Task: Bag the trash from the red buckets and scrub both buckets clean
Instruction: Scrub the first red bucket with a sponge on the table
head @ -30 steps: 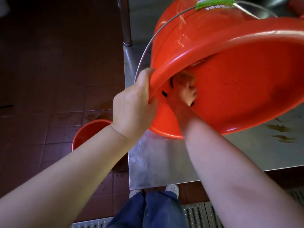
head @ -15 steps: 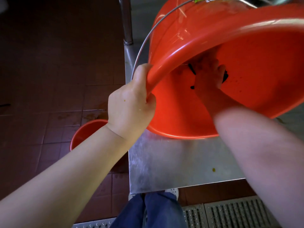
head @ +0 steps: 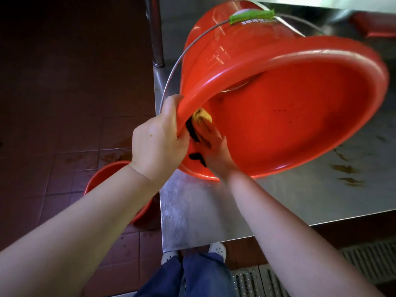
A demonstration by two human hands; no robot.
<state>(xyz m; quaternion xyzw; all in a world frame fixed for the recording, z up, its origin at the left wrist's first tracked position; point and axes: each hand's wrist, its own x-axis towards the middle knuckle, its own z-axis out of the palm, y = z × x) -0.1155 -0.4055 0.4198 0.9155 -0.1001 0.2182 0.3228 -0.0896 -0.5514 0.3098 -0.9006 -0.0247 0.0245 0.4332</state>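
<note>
Lower left, the second red bucket sits on the floor tiles. Left hand clamps the rim of the tilted bucket on the steel table, thumb outside. Right hand presses a yellow-and-black sponge flat to the inner wall, just beside the left (half a second back it worked deeper, further right). Up top, the green handle grip; white lettering below it, too blurred to read.

A red bucket lies tipped over on a steel table, its lower rim on the tabletop near the front left corner, with brownish smears to the right. On the dark tiled floor, a second red bucket stands just beside the table's left edge.
</note>
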